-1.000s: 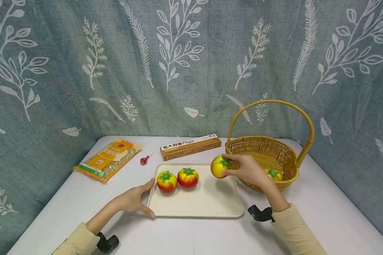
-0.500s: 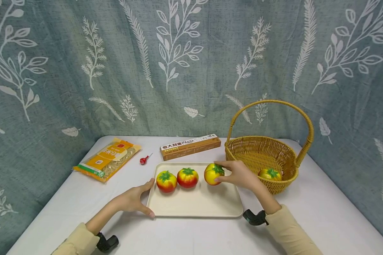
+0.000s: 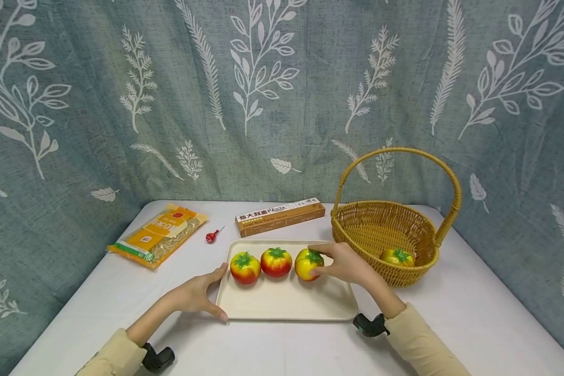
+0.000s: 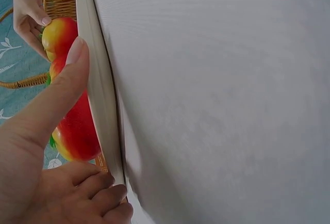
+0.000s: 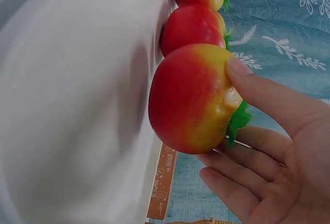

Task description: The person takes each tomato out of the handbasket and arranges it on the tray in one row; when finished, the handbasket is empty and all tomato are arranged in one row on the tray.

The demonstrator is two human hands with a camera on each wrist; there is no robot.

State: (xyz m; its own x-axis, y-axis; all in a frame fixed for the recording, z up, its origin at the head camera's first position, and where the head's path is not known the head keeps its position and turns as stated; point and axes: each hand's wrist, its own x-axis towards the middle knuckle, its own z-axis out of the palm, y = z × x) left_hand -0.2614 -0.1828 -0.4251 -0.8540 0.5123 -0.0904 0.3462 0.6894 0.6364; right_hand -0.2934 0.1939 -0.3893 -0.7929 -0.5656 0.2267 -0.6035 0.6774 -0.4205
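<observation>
My right hand (image 3: 350, 266) pinches a red-and-yellow toy tomato (image 3: 304, 266) with green leaves, thumb on one side and fingers on the other, as the right wrist view shows. It is at the right half of a cream tray (image 3: 282, 308); whether its underside touches the tray I cannot tell. Two like tomatoes, the middle one (image 3: 276, 262) and the left one (image 3: 245, 269), sit to its left in a row. My left hand (image 3: 192, 295) rests at the tray's left edge, thumb near the front corner (image 4: 77, 64) and the other fingers farther back.
A wicker basket (image 3: 357, 245) with a tall handle stands right of the tray, another tomato (image 3: 397, 257) inside. Behind the tray lie a pasta box (image 3: 282, 218) and a red lollipop (image 3: 211, 237). An orange food bag (image 3: 162, 232) lies at the back left, before a patterned curtain (image 3: 282, 156).
My right hand has carried the tomato from beside the basket leftward and down to the tray, near the middle tomato. My left hand has stayed at the tray's edge.
</observation>
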